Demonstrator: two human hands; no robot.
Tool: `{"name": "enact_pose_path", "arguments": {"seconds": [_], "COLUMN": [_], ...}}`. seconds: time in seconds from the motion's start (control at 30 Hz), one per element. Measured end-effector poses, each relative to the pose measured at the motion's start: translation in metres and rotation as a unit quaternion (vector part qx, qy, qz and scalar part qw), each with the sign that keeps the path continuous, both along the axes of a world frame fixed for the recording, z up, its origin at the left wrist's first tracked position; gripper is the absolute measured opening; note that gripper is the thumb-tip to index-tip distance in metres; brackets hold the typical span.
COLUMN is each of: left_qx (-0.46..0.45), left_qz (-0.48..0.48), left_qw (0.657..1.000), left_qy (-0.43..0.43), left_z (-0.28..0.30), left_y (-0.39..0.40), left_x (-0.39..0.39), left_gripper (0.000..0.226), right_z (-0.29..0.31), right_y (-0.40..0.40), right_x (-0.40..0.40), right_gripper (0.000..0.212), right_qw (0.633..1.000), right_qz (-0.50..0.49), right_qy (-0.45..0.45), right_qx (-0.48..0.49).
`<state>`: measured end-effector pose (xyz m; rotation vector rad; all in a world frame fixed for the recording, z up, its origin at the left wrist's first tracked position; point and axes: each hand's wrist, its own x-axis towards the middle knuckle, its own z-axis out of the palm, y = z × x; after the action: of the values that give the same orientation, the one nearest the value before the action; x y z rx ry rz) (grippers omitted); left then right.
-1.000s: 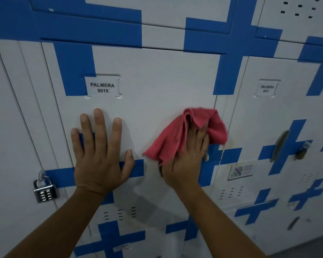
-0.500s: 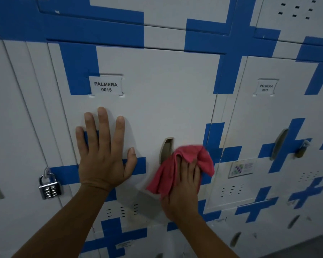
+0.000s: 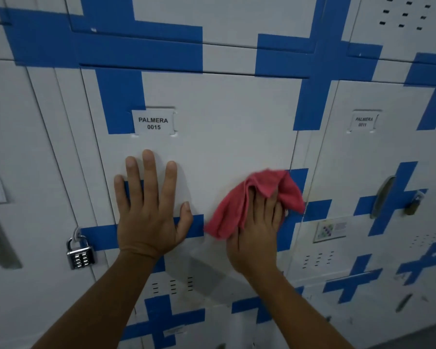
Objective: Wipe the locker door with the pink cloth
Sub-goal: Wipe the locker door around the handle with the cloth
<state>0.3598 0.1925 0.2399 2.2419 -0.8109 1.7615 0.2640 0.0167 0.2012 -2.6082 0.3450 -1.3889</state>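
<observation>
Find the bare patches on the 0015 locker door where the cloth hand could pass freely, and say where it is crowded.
Free: the wide white patch above both hands, bordered by the label on the left and blue tape on the right. Crowded: the middle band, where the left hand lies flat and the right hand presses the pink cloth; the padlock hangs beyond the door's left edge.

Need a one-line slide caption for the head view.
Right hand presses the pink cloth against locker door 0015; left hand braces flat beside it.

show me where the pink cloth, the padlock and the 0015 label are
pink cloth [image 3: 230, 210], head view, on its left fold.
padlock [image 3: 80, 256], head view, on its body by the dials.
0015 label [image 3: 153, 123], head view, on the printed text.
</observation>
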Motion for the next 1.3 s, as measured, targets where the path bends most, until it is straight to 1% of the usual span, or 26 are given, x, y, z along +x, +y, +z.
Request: {"name": "enact_pose_path", "arguments": {"seconds": [0.07, 0.13, 0.2, 0.27, 0.47, 0.57, 0.67, 0.73, 0.87, 0.97, 1.03, 1.1, 1.2, 1.3], "left_qx": [-0.004, -0.006, -0.006, -0.007, -0.006, -0.006, -0.006, -0.007, -0.008, -0.009, -0.009, -0.009, -0.006, -0.004], "left_qz": [-0.001, -0.002, -0.004, -0.006, -0.008, -0.008, -0.009, -0.012, -0.009, -0.007, -0.005, -0.005, -0.003, -0.004], "left_qw": [1.000, 1.000, 1.000, 1.000, 1.000, 1.000, 1.000, 1.000, 1.000, 1.000, 1.000, 1.000, 1.000, 1.000], "left_qy": [-0.004, -0.010, -0.011, -0.011, -0.007, -0.006, -0.009, -0.010, -0.017, -0.020, -0.022, -0.021, -0.014, -0.005], "left_z": [-0.001, -0.002, -0.002, -0.001, 0.000, -0.001, -0.002, -0.001, -0.002, -0.002, -0.002, -0.002, -0.002, -0.001], "left_y": [0.000, 0.000, 0.000, 0.000, 0.000, 0.000, 0.000, 0.000, 0.000, -0.001, -0.001, -0.001, 0.000, 0.000], "left_x": [0.001, 0.002, 0.001, 0.001, 0.003, 0.002, 0.002, 0.002, 0.002, 0.002, 0.002, 0.002, 0.002, 0.001], "left_gripper": [0.079, 0.080, 0.080, 0.080, 0.081, 0.081, 0.082, 0.082, 0.080, 0.080, 0.080, 0.080, 0.080, 0.081], "right_z": [-0.035, -0.054, -0.052, -0.036, 0.053, 0.070, 0.047, 0.014, -0.061, -0.084, -0.077, -0.059, -0.011, 0.039], "right_y": [0.003, 0.004, 0.002, 0.001, 0.000, 0.000, 0.003, 0.007, 0.014, 0.015, 0.012, 0.010, 0.010, 0.011], "right_x": [-0.009, -0.015, -0.017, -0.017, -0.014, -0.009, -0.007, -0.009, -0.022, -0.028, -0.026, -0.023, -0.016, -0.009], "right_gripper": [0.058, 0.060, 0.060, 0.062, 0.072, 0.073, 0.074, 0.072, 0.056, 0.050, 0.052, 0.059, 0.070, 0.072], "right_qw": [0.997, 0.990, 0.988, 0.992, 1.000, 1.000, 1.000, 0.999, 0.992, 0.986, 0.986, 0.990, 0.997, 1.000], "right_qz": [0.000, 0.001, -0.001, 0.005, 0.017, 0.014, 0.017, 0.015, 0.001, -0.004, -0.002, 0.004, 0.015, 0.014], "right_qy": [0.071, 0.137, 0.154, 0.129, 0.019, -0.014, -0.009, 0.030, 0.119, 0.155, 0.157, 0.137, 0.073, 0.005], "right_qx": [0.022, 0.030, 0.013, -0.001, -0.008, -0.009, -0.004, 0.011, 0.048, 0.061, 0.047, 0.034, 0.024, 0.021]}}
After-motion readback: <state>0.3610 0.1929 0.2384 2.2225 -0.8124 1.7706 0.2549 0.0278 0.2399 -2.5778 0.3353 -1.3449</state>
